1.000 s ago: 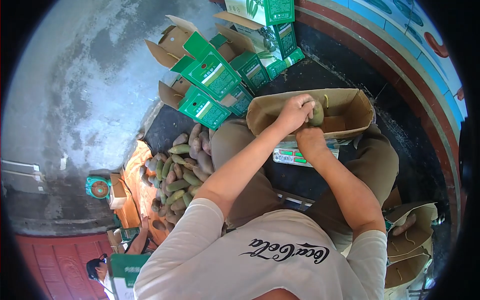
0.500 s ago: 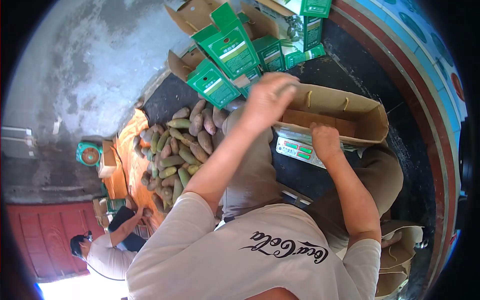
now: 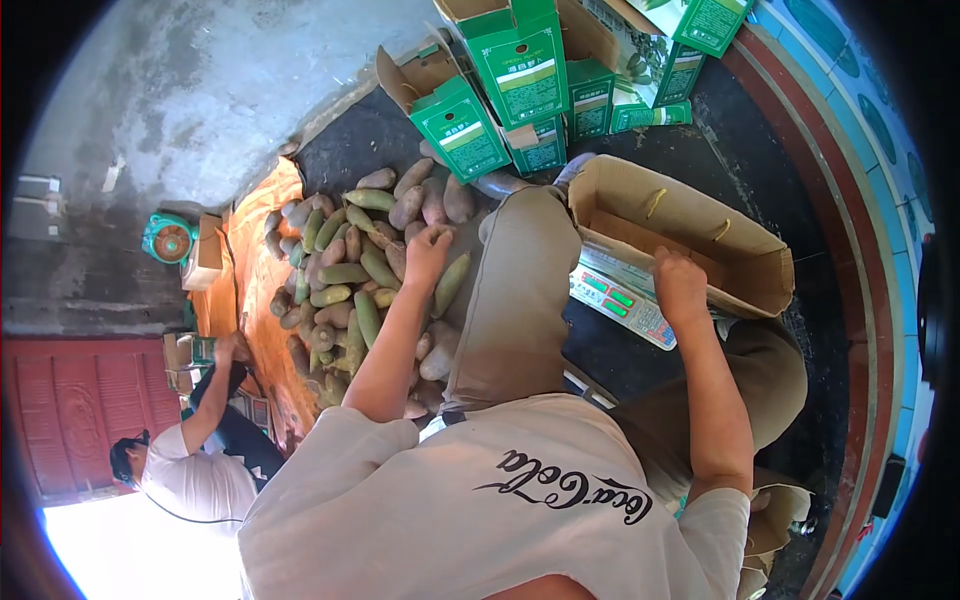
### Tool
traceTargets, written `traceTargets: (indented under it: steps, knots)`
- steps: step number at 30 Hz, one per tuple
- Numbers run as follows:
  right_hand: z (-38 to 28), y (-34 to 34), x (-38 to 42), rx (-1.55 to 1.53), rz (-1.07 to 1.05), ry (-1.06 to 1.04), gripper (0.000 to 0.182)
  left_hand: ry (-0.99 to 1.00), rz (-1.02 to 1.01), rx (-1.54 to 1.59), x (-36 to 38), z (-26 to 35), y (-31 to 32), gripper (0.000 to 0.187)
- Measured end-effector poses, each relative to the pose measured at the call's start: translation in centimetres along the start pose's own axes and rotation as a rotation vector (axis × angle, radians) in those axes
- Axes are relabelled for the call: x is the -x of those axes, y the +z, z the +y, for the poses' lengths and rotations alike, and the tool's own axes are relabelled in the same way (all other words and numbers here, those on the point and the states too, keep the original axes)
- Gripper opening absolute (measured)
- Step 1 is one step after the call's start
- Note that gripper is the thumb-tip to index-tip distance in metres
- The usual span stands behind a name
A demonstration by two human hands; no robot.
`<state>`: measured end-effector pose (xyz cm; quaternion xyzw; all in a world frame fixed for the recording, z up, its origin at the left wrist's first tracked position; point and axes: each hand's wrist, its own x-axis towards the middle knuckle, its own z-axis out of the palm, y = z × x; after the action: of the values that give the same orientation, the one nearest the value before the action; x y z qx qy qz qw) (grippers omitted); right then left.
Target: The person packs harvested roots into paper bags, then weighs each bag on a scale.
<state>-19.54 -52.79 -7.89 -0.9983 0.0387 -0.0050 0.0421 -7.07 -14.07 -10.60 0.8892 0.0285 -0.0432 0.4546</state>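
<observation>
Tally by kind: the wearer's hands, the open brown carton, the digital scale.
Hands: 2, left hand on the fruit pile, right hand on the carton's rim
Brown carton: 1
Scale: 1
Total: 4

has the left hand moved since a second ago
Yes. The left hand has left the cardboard box and now reaches into the pile of fruit beside the knee.

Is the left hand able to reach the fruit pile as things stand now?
Probably yes. The left hand is already stretched out over the fruit pile, its fingers on the top fruits, with nothing between. The right hand rests on the box edge.
</observation>
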Motion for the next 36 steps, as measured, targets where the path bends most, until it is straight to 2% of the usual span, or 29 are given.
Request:
traceTargets:
  steps: [6,7,11,14,17,20,23,26,30,33,36]
  knots:
    - [0.1,-0.5,-0.4,-0.023,-0.019,0.031,0.016,-0.146,-0.139,-0.038,0.0,-7.7,3.6,0.026]
    - [0.2,-0.8,-0.3,-0.040,-0.010,0.035,0.017,-0.096,-0.188,-0.120,-0.1,-8.4,4.1,0.028]
    - [0.1,-0.8,-0.1,-0.073,0.025,0.020,0.018,-0.129,-0.302,-0.334,-0.8,-12.1,8.1,0.039]
    - [-0.1,-1.0,-0.2,-0.071,0.025,0.008,0.018,-0.268,-0.360,-0.368,-0.9,-13.6,10.7,0.048]
    - [-0.1,-1.1,-0.4,-0.098,0.055,-0.011,0.018,-0.257,-0.366,-0.533,-1.0,-14.6,12.5,0.058]
    - [-0.2,-1.4,-0.5,-0.105,0.041,-0.007,0.017,-0.267,-0.465,-0.651,-0.6,-13.5,12.9,0.067]
    - [-0.5,-1.6,-0.5,-0.097,0.018,0.000,0.016,-0.266,-0.448,-0.681,-0.7,-13.6,13.8,0.070]
    - [-0.6,-1.7,-0.7,-0.110,0.011,0.004,0.015,-0.189,-0.395,-0.628,-2.1,-13.8,15.0,0.073]
    - [-0.8,-2.0,-0.9,-0.130,-0.013,0.020,0.015,0.049,-0.389,-0.649,-4.2,-13.6,17.4,0.071]
    - [-0.6,-2.0,-1.0,-0.121,-0.042,0.028,0.017,0.046,-0.506,-0.694,-5.5,-10.3,17.3,0.069]
    - [-0.6,-1.9,-1.0,-0.135,-0.045,0.039,0.018,0.167,-0.592,-0.835,-7.2,-14.4,20.9,0.068]
